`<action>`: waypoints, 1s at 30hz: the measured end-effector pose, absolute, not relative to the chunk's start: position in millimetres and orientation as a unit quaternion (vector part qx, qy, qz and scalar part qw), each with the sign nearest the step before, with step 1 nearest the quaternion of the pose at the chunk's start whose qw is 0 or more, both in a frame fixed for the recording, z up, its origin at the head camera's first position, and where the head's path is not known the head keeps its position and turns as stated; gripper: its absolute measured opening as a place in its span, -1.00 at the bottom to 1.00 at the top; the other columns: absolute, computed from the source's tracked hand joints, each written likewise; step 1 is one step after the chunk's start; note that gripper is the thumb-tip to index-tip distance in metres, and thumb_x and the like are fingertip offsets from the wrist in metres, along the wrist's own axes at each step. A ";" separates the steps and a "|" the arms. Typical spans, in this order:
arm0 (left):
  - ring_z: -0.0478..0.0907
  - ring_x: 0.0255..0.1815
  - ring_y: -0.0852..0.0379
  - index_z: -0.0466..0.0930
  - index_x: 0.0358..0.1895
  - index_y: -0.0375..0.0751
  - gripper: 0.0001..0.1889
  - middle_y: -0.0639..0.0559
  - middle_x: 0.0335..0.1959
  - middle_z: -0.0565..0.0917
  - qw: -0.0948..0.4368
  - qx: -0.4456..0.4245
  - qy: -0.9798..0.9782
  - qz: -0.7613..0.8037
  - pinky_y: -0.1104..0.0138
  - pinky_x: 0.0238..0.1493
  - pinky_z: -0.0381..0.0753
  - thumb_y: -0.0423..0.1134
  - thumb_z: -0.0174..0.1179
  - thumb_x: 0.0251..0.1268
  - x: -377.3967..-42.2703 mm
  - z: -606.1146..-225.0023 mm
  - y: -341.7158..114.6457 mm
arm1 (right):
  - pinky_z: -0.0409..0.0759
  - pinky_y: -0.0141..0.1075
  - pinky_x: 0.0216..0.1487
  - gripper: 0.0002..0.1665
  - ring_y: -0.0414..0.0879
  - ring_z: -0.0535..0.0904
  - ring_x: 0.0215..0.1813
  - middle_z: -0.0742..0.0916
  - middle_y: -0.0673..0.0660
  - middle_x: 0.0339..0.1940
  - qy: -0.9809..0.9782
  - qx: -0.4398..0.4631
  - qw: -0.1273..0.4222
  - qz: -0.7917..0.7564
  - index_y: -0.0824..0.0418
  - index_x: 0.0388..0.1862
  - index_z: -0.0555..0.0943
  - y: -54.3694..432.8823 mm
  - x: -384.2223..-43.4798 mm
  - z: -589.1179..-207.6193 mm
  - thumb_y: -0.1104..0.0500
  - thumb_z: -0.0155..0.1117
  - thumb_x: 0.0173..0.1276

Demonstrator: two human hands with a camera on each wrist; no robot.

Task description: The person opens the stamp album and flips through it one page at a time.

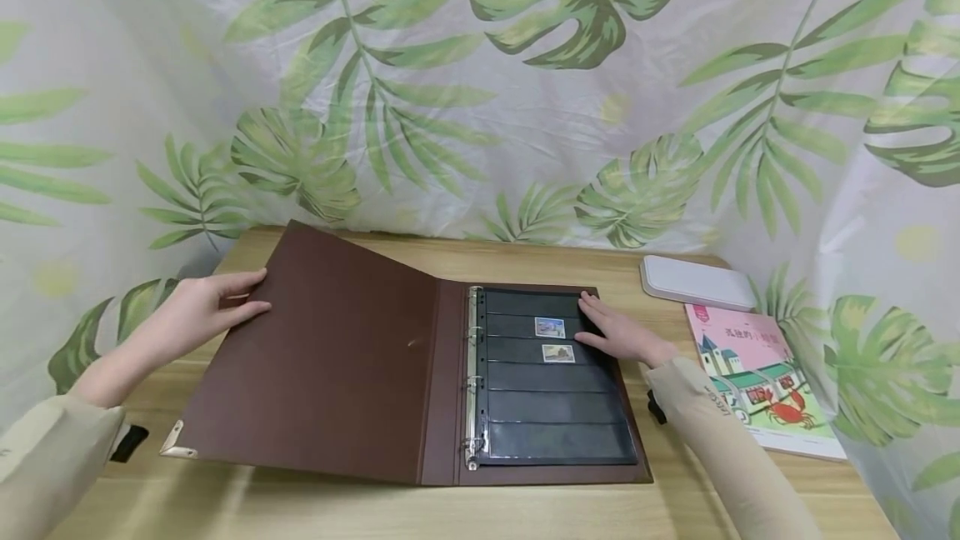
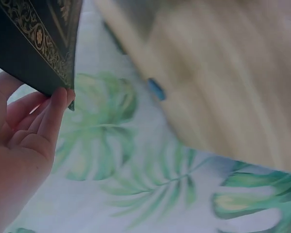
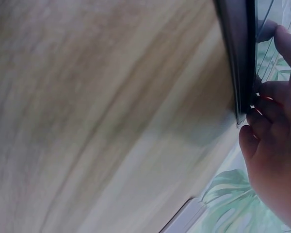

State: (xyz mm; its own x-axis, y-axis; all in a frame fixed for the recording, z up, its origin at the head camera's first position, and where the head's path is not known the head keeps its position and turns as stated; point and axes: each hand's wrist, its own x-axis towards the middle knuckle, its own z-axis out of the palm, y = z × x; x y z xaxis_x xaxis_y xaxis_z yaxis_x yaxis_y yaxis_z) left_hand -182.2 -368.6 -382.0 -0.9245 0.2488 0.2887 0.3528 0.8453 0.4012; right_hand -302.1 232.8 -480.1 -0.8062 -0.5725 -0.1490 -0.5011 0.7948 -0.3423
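A brown stamp album (image 1: 330, 373) lies on the table with its front cover raised at a slant. Its left edge is pinched between the thumb and fingers of my left hand (image 1: 198, 307). In the left wrist view, gold ornament decorates the outside of the cover (image 2: 39, 36), and my left hand (image 2: 31, 116) grips near its corner. My right hand (image 1: 618, 332) rests with extended fingers on the upper right edge of the black pocket page (image 1: 555, 402). Two stamps, one bluish (image 1: 550, 327) and one beige (image 1: 558, 353), sit in its strips. Metal rings (image 1: 472, 382) bind the page at the spine.
A white case (image 1: 697, 282) lies at the back right of the wooden table (image 1: 525, 511). Below it is a pink picture book (image 1: 750, 340) with a red crab on its cover. Leaf-patterned cloth (image 1: 420, 148) hangs behind and around the table.
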 end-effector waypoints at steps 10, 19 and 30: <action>0.73 -0.18 -0.33 0.55 0.13 -0.62 -0.52 -0.52 -0.03 0.66 0.132 -0.159 -0.960 -0.190 0.13 -0.31 0.72 -0.38 0.36 0.18 -181.2 -436.2 -380.7 | 0.16 0.19 0.52 -0.12 0.32 0.03 0.62 0.08 0.37 0.63 0.941 -0.282 0.125 -0.137 0.38 0.58 0.04 233.9 -303.5 -479.6 -0.08 0.08 0.54; 0.70 -0.52 -0.14 0.60 0.00 -0.65 -0.55 -0.52 -0.19 0.71 0.176 -0.196 -0.955 -0.136 0.13 -0.50 0.64 -0.46 0.41 0.01 -176.5 -467.3 -376.9 | 0.17 0.18 0.52 -0.13 0.31 0.05 0.62 0.10 0.37 0.63 0.941 -0.286 0.123 -0.133 0.38 0.58 0.06 238.3 -300.5 -481.0 -0.08 0.09 0.53; 0.62 -0.03 -0.48 0.52 0.09 -0.70 -0.49 -0.64 0.09 0.55 0.168 -0.222 -0.958 -0.072 -0.12 -0.16 0.66 -0.43 0.38 0.08 -172.4 -489.5 -371.7 | 0.18 0.20 0.51 -0.13 0.32 0.07 0.61 0.12 0.37 0.63 0.941 -0.288 0.116 -0.136 0.37 0.57 0.08 244.0 -295.9 -479.7 -0.09 0.10 0.53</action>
